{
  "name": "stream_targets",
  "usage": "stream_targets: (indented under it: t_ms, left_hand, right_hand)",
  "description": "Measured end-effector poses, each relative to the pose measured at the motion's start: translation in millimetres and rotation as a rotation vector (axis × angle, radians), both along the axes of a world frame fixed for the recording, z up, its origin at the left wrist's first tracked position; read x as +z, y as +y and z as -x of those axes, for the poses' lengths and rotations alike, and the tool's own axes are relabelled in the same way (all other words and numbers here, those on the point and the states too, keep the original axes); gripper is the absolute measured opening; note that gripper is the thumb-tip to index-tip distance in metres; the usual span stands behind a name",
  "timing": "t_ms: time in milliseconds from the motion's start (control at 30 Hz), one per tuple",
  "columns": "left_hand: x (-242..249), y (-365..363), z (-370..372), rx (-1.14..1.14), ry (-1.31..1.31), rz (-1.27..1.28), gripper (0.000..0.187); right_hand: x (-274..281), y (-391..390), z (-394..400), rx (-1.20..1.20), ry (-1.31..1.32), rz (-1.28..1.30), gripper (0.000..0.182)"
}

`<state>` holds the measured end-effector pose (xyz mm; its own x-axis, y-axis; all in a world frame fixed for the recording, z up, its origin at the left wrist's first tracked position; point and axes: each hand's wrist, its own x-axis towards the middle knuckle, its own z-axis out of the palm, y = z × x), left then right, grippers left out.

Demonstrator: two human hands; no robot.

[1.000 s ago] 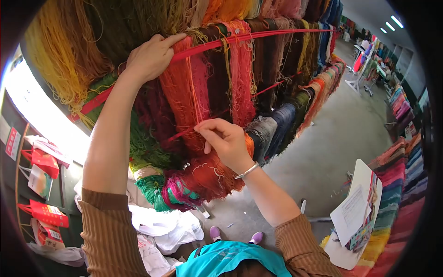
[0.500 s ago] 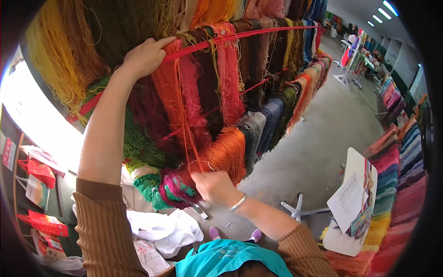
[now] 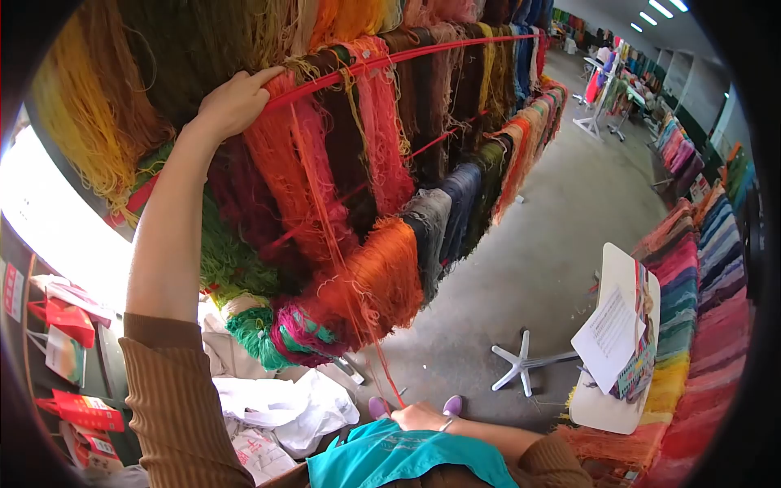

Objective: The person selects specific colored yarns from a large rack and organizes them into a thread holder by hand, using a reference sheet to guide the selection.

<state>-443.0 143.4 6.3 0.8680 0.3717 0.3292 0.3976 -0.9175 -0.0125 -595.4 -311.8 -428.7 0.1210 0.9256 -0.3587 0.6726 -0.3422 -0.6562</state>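
- Red packets (image 3: 69,317) stand on a rack at the far left, beside a bright window.
- Yellow yarn (image 3: 77,122) hangs in thick hanks at the upper left.
- The left hand (image 3: 232,102) is raised, fingers curled over a red rail (image 3: 390,58), gripping the top of an orange-red hank (image 3: 281,187) that hangs from the rail.
- A brown ribbed sleeve (image 3: 175,407) covers the left upper arm.
- Green yarn (image 3: 252,333) hangs low beneath the left arm; white plastic bags (image 3: 285,403) lie on the floor under it.
- A few red strands (image 3: 346,276) run taut from the hank beside the left hand, diagonally down to the right hand.
- A bright orange hank (image 3: 386,272) hangs just behind the lower part of the strands.
- The right hand (image 3: 419,417) is low, close to the body above a teal garment (image 3: 390,459), closed on the lower end of the strands; a bangle (image 3: 446,423) sits at its wrist.
- Dark brown, pink and grey hanks fill the rail to the right of the strands.
- A white star-shaped stand base (image 3: 521,366) rests on the concrete floor (image 3: 537,244).
- A white board (image 3: 622,342) with a paper sheet and colour samples stands at the right, near rows of coloured yarn (image 3: 700,309).
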Motion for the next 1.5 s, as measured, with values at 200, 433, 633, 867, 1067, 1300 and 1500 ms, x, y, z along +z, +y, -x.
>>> stream_targets:
  t_ms: [200,433,633,867,1067,1300,1500]
  left_hand:
    - [-0.4,14.8,-8.4,-0.079,-0.051,0.015,0.054]
    - [-3.8,38.8,-18.4,-0.246,-0.118,0.106,0.048]
    - [-7.9,50.5,-27.3,-0.139,-0.084,-0.114,0.065]
    - [-34.2,-70.6,9.1,-0.064,-0.414,-0.841,0.043]
    - [-183.8,-198.4,29.2,-0.881,-0.187,0.101,0.034]
    - [-302.7,-317.2,45.8,-1.127,0.225,0.694,0.051]
    - [-256.7,-417.7,32.3,-1.234,0.306,1.319,0.047]
  right_hand:
    - [-44.0,-70.0,-22.1,-0.384,-0.016,0.250,0.026]
    - [-207.3,-329.1,49.9,-0.314,-0.017,0.828,0.032]
    - [-189.2,-462.6,141.9,-1.135,0.064,1.124,0.025]
    - [-254.1,-491.7,119.5,-2.609,0.314,-0.069,0.017]
    - [-46.7,-368.7,7.5,-1.785,0.104,-0.308,0.016]
    - [166.9,-264.4,-56.1,-1.496,0.034,-0.489,0.018]
    - [225.6,-214.6,-84.3,-1.333,0.035,-0.478,0.015]
